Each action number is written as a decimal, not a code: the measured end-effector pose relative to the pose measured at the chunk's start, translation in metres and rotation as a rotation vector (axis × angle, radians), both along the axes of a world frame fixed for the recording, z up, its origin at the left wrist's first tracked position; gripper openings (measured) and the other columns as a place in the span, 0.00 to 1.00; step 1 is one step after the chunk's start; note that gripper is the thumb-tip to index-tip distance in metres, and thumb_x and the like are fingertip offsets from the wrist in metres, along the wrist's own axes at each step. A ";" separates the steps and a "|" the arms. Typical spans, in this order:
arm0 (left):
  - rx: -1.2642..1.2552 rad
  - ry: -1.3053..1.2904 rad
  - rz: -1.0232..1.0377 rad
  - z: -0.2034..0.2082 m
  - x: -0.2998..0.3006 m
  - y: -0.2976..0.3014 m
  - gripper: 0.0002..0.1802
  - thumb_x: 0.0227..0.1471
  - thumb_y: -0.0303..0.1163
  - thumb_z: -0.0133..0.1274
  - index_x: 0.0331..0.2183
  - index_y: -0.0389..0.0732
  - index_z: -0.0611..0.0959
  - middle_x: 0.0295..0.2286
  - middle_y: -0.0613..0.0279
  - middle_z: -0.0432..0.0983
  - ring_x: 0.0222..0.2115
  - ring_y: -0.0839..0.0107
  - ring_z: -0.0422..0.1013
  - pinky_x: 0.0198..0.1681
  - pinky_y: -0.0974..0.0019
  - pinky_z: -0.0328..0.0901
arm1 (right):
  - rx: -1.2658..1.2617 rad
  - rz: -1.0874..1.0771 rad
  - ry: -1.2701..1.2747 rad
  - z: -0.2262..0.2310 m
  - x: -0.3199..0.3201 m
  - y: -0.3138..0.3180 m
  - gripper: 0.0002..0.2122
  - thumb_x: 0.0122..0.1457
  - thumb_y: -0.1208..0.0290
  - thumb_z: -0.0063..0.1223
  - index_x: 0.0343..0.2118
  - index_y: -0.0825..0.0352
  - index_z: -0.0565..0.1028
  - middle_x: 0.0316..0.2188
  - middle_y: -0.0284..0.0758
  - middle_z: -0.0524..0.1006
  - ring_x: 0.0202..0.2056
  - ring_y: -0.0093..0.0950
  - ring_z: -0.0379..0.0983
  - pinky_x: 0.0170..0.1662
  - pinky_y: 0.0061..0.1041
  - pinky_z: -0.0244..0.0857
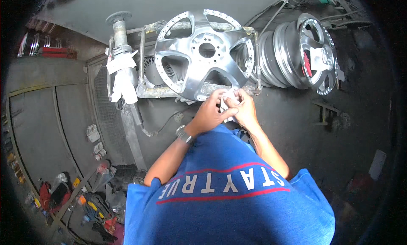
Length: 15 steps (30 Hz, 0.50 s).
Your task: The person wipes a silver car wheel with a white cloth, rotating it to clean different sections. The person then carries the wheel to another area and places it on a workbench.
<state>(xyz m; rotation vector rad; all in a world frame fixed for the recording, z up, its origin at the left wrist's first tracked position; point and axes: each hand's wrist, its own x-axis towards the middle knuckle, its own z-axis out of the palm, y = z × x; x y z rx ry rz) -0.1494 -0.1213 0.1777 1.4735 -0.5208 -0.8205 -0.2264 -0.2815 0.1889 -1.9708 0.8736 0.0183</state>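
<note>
Two bare hands on a crumpled white sheet, just below a silver wheel

A blue shirt (pixel 229 221) fills the lower middle of the frame. Above it, across the upper middle, a metal rack (pixel 154 92) with a worn, pale-coated bar carries a large five-spoke wheel (pixel 196 55), its bright face toward the viewer. At the upper right, more wheels (pixel 283 54) lie in a row on their sides; the rightmost has a red cloth (pixel 307 63) and a white piece (pixel 320 59) tucked into its face. At the upper left stands a long tool (pixel 121 38) with a round disc at its top and white wrapping (pixel 122 63) around its body.

At the centre of the frame, the left hand (pixel 211 112), with a watch (pixel 184 134) at its wrist, has its thumb and fingers closed in on the white sheet (pixel 229 100). The right hand (pixel 245 111) pinches it from the other side. Whether any fingertip touches the wheel rim, I cannot tell.

The sheet should be very light, limp and easily creased; whether it is paper or cloth is unclear. Likely best held by opposite edges, between thumb and forefinger, without hard pulling in case it tears.
</note>
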 end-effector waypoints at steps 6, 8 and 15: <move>-0.008 0.167 -0.155 -0.014 0.016 0.028 0.10 0.65 0.31 0.60 0.45 0.37 0.84 0.34 0.67 0.82 0.36 0.82 0.74 0.39 0.72 0.70 | 0.489 -0.058 -0.055 0.042 -0.045 0.002 0.10 0.64 0.67 0.67 0.36 0.69 0.80 0.28 0.28 0.81 0.29 0.15 0.74 0.33 0.20 0.66; -0.074 0.302 -0.142 -0.014 0.016 0.034 0.09 0.65 0.32 0.58 0.43 0.37 0.84 0.34 0.66 0.82 0.35 0.80 0.74 0.40 0.70 0.71 | 0.552 0.050 -0.057 0.042 -0.061 0.003 0.09 0.64 0.67 0.67 0.36 0.68 0.80 0.28 0.26 0.81 0.28 0.14 0.74 0.32 0.18 0.65; -0.309 0.801 -0.143 0.007 -0.004 0.040 0.11 0.69 0.33 0.55 0.48 0.38 0.79 0.32 0.70 0.76 0.24 0.86 0.67 0.26 0.79 0.63 | 0.980 -0.104 -0.580 0.034 -0.075 0.031 0.09 0.63 0.76 0.66 0.42 0.70 0.77 0.37 0.34 0.82 0.38 0.22 0.80 0.42 0.24 0.75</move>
